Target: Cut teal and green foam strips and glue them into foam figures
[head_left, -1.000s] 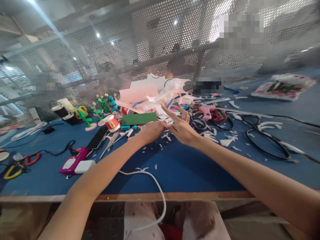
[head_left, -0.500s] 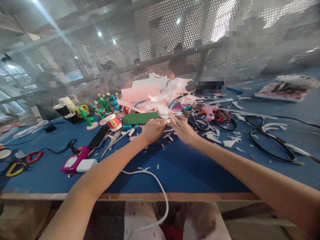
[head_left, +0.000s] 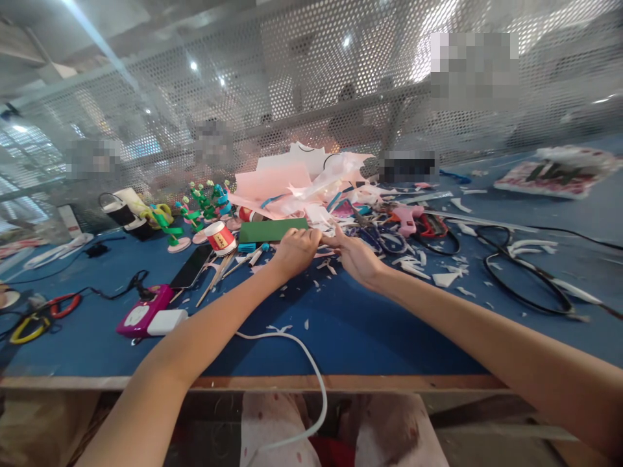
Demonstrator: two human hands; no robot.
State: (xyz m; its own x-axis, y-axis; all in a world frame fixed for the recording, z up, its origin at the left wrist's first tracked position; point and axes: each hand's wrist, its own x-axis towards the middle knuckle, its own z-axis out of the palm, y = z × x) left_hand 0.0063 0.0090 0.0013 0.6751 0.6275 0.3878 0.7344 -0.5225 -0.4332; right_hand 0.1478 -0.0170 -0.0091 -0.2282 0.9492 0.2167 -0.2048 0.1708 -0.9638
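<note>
Over the middle of the table my left hand (head_left: 298, 251) is closed in a fist, knuckles up. My right hand (head_left: 359, 261) meets it from the right, thumb and fingers pinched together at the left hand's fingertips, one finger pointing up. Whatever lies between the fingers is too small and covered to make out. Just behind the left hand lies a flat green sheet (head_left: 270, 230). Beyond both hands is a heap of pink and white paper sheets (head_left: 287, 178). Dark-handled scissors (head_left: 389, 241) rest to the right of my right hand.
Left are a red and white paper cup (head_left: 220, 238), a phone (head_left: 193, 266), a purple power strip (head_left: 146, 312) and small green plant-like crafts (head_left: 168, 228). Right are a pink glue gun (head_left: 407, 219), white scraps (head_left: 446, 279) and a black cable (head_left: 523, 285). A white cable (head_left: 311, 363) crosses the front edge.
My right hand has turned slightly and its fingers have folded in, with one now raised. White material seen by the fingertips before is no longer visible there. The left hand stays nearly in place.
</note>
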